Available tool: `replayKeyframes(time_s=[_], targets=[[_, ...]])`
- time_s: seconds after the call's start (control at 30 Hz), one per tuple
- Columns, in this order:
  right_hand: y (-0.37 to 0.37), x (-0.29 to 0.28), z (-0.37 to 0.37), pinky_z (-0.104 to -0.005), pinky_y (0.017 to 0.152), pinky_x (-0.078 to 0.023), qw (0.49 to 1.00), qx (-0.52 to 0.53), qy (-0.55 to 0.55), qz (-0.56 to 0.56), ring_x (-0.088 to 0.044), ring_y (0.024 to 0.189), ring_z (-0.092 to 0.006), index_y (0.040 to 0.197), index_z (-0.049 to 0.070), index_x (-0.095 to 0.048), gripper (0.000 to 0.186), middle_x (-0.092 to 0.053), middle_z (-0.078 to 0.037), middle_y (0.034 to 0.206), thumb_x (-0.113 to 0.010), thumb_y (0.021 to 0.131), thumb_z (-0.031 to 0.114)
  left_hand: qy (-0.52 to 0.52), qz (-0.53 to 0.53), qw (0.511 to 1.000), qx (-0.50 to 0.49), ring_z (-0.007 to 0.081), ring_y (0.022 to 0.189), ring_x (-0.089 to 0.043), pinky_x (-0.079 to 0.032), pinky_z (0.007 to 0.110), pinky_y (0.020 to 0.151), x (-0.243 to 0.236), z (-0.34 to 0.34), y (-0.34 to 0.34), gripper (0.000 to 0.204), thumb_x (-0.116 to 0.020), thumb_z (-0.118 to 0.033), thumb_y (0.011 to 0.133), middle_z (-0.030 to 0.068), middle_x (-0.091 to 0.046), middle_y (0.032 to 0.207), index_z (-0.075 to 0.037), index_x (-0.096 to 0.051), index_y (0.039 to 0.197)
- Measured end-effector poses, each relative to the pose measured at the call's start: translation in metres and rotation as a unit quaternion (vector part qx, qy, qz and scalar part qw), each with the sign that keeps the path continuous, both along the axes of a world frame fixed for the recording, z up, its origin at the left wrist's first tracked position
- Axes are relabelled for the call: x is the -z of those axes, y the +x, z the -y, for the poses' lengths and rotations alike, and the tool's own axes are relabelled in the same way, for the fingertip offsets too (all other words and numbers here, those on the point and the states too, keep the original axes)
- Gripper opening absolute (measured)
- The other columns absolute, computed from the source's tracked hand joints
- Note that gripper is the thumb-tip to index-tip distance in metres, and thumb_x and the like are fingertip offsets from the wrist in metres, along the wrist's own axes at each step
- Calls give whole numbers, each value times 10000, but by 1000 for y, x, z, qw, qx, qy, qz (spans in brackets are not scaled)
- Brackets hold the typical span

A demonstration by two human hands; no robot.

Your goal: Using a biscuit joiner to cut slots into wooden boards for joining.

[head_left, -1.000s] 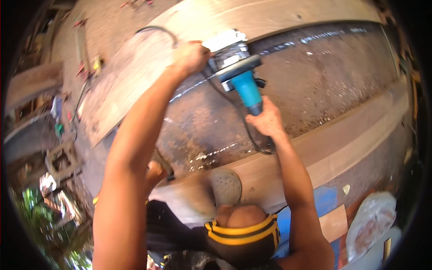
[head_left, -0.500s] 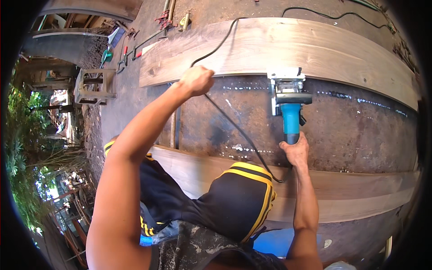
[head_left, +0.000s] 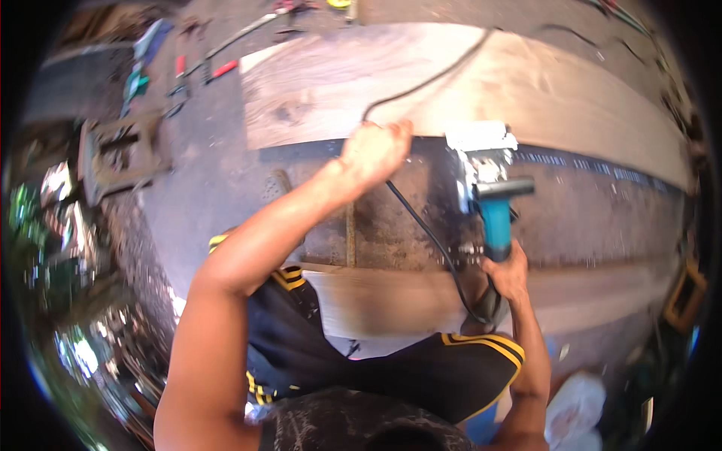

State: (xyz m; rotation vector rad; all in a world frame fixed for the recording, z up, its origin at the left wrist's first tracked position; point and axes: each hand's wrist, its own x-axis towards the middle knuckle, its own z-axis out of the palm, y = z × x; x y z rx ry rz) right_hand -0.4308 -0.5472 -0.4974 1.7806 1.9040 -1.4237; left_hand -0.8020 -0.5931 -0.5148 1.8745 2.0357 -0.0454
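Note:
My right hand [head_left: 508, 267] grips the rear of a teal power tool [head_left: 496, 222], which has a silver metal base [head_left: 481, 136] and a black front handle. The tool's front sits at the inner edge of a long pale board [head_left: 571, 105]. My left hand [head_left: 376, 150] is closed on the black power cord [head_left: 421, 222], left of the tool and over that board's edge. The cord runs across the board and loops down beside my right hand. A second board [head_left: 383, 301] lies nearer me, partly under my legs. Motion blurs the picture.
A rusty, stained dark surface [head_left: 587, 218] lies between the boards. Clamps [head_left: 224, 69] lie at the back left, near a weathered wooden stool [head_left: 98, 169]. A plastic bag [head_left: 571, 410] is at lower right, a wooden frame [head_left: 684, 297] at far right. My left slippered foot [head_left: 277, 188] shows behind my arm.
The view has turned and shifted. My left hand left the tool's front and is now on the cord, lately moving rightward. The tool sits lower in view, more upright, and my knees are wider apart.

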Motion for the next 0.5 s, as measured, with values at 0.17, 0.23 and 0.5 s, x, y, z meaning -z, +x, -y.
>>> replayKeyframes(time_s=[0.17, 0.23, 0.5], targets=[[-63, 11, 47, -413, 905, -553, 999, 32, 19, 38, -713, 966, -314, 1184, 21, -641, 603, -737, -181, 1018, -863, 673, 253, 27, 71, 997, -27, 414, 850, -717, -584, 503, 733, 5, 20, -66, 400, -667, -242, 966, 218, -724, 965, -8, -600, 1284], [-63, 23, 72, -419, 919, -552, 999, 39, 9, 16, -713, 982, -331, 1204, 25, -633, 634, -737, -184, 1026, -871, 667, 263, 44, 118, 992, -12, 428, 857, -709, -583, 501, 742, 13, 27, -70, 420, -675, -292, 978, 209, -721, 972, -21, -619, 1295], [-77, 106, 102, -466, 958, -541, 997, 56, 36, -35, -698, 1070, -405, 1310, 31, -591, 739, -723, -242, 1109, -850, 666, 285, 57, 126, 987, 76, 405, 947, -699, -577, 472, 832, 77, 11, -50, 372, -669, -340, 994, 182, -720, 1047, -56, -723, 1228]])
